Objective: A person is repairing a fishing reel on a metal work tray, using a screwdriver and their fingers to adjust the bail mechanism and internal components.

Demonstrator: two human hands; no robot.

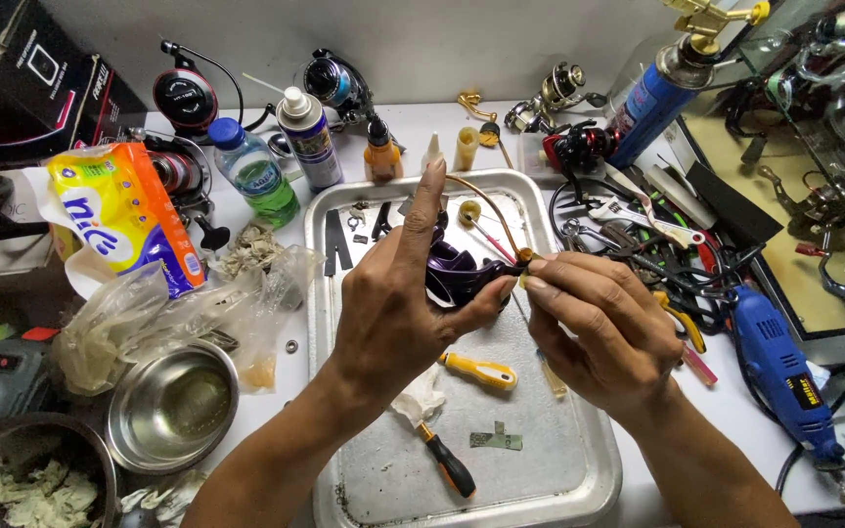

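Observation:
My left hand (398,293) holds a dark purple fishing-reel part (454,273) above a metal tray (579,484); its forefinger points up. A thin gold wire bail (486,202) arcs from the part. My right hand (599,328) pinches the small gold end (525,257) of that bail at the part's right side. On the tray below lie a yellow-handled screwdriver (479,371), an orange-and-black screwdriver (446,463), a crumpled tissue (419,399) and small parts.
Spray can (309,138), green bottle (255,172), orange dropper bottle (379,152) and fishing reels stand behind the tray. Left: tissue pack (124,215), plastic bags, steel bowl (172,408). Right: blue gas torch (655,98), pliers, blue rotary tool (778,368), glass case.

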